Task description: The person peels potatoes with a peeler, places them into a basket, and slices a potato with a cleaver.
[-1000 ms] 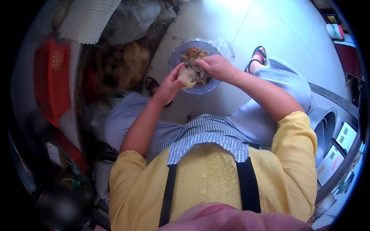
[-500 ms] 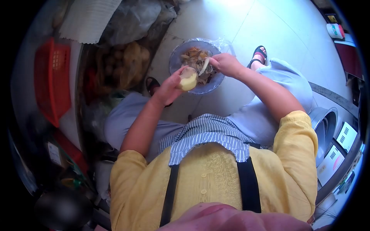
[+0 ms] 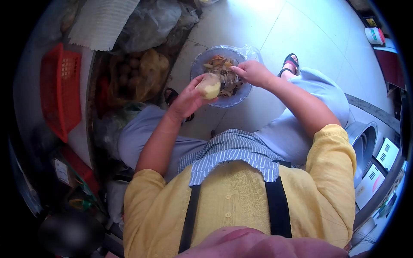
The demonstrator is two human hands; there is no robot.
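My left hand (image 3: 192, 95) is wrapped around a partly peeled potato (image 3: 211, 89), pale yellow where the skin is off and browner on top. Just right of it, my right hand (image 3: 253, 73) is closed, fingers pinched. Whatever it grips is too small and hidden to name. Both hands are above a round, plastic-lined waste bin (image 3: 198, 64) on the floor. Peelings and other scraps (image 3: 220, 64) lie inside it. The potato covers part of the bin's left side.
Left of my legs are a bag of potatoes (image 3: 144, 75), clear plastic bags (image 3: 150, 23) and a red plastic basket (image 3: 60, 92). Metal basins (image 3: 363, 137) and white boxes (image 3: 370, 185) stand at the right. My sandalled foot (image 3: 289, 64) is right of the bin.
The pale strip hanging by my right hand is no longer visible there. My left hand has turned the potato slightly. Both hands remain above the bin.
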